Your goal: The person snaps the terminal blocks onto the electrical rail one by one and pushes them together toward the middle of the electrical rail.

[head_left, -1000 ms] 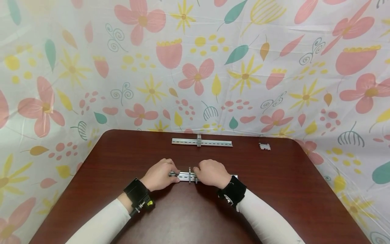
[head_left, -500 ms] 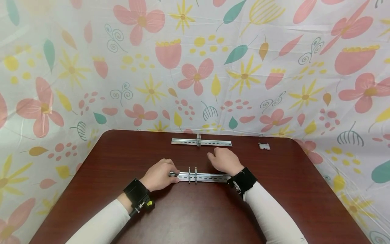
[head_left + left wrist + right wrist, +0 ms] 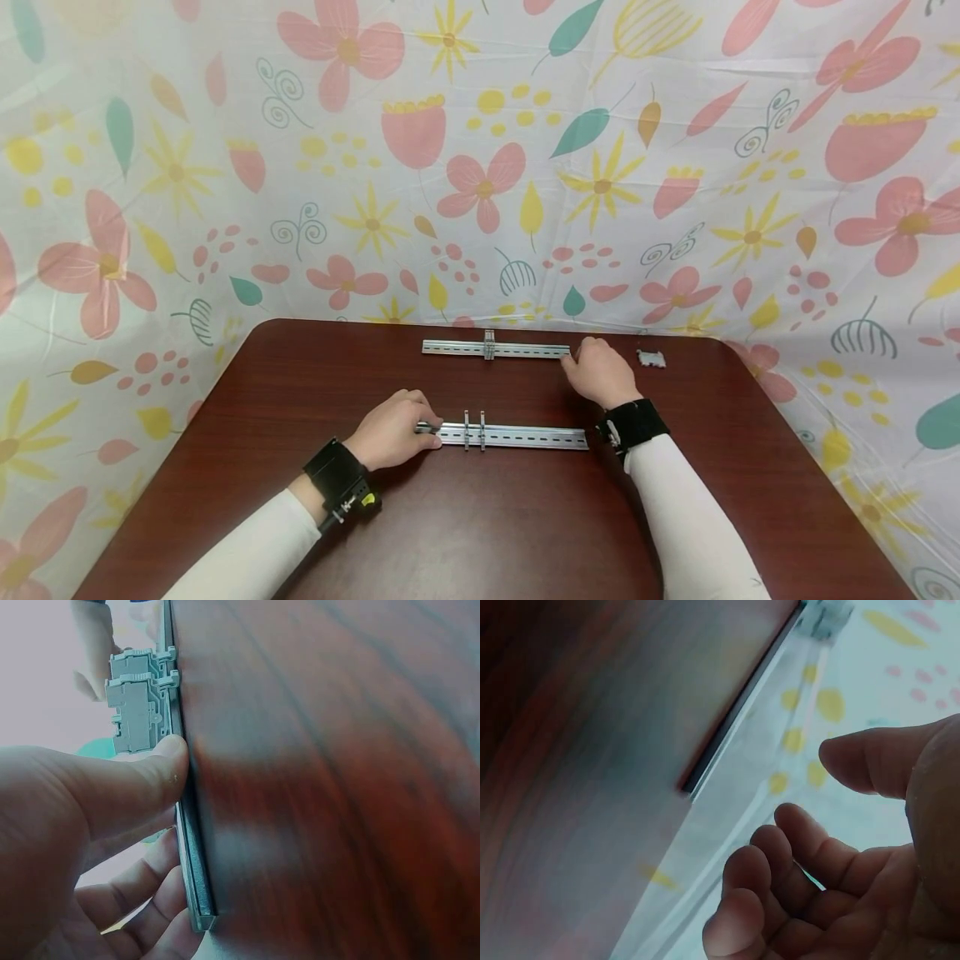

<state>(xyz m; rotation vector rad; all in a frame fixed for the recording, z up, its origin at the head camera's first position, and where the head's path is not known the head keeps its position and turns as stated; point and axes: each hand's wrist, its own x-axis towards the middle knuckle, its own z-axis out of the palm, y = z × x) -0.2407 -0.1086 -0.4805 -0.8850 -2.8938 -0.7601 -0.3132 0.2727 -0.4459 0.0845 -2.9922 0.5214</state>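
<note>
My left hand pinches the left end of the near metal DIN rail, thumb on its front edge. Two thin grey terminal blocks stand upright on that rail, a small gap between them. In the left wrist view the terminal blocks sit just beyond my thumb. My right hand is in the air beside the right end of the far DIN rail. In the right wrist view its fingers are loosely bent, thumb apart, holding nothing.
Grey terminal blocks are grouped near the middle of the far rail. A loose pale terminal block lies flat at the back right of the brown table. A flowered cloth hangs behind the table.
My right hand has left the terminal blocks on the near rail and moved right and away, toward the loose block. My left hand has kept its grip on the rail.
</note>
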